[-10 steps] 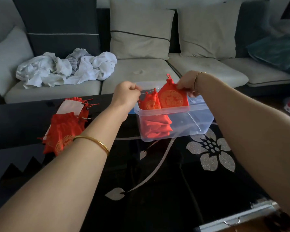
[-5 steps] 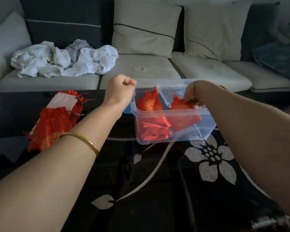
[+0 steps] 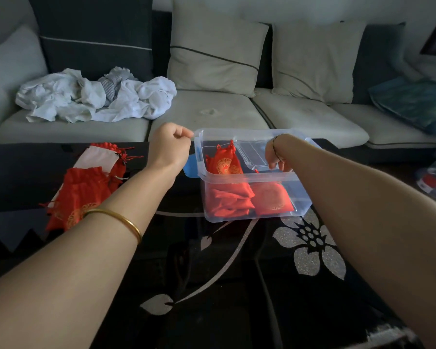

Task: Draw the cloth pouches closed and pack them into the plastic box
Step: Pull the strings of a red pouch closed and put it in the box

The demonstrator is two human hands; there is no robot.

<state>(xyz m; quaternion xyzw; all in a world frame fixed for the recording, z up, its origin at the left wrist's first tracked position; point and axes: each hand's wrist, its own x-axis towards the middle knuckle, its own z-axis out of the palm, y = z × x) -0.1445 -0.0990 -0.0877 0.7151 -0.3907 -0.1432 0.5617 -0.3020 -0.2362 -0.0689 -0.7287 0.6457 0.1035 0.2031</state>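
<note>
Light: dim room; soft daylight from up ahead lifts my sofa point(image 3: 212, 114) cushions.
Table: my glossy black table point(image 3: 237, 311) reads near dark, with faint reflections.
Glare: a pale sheen runs along the plastic box point(image 3: 237, 176) rim.
Shadows: soft, without hard edges.
Blur: the bottom right corner is smeared.
Edges: wide-angle bending, with darkened corners.

right hand point(image 3: 275, 152) fingers point(image 3: 280, 165): hold unclear | pouch pile point(image 3: 86, 192): partly behind left forearm point(image 3: 126, 212) | blue item point(image 3: 190, 168): mostly hidden
</note>
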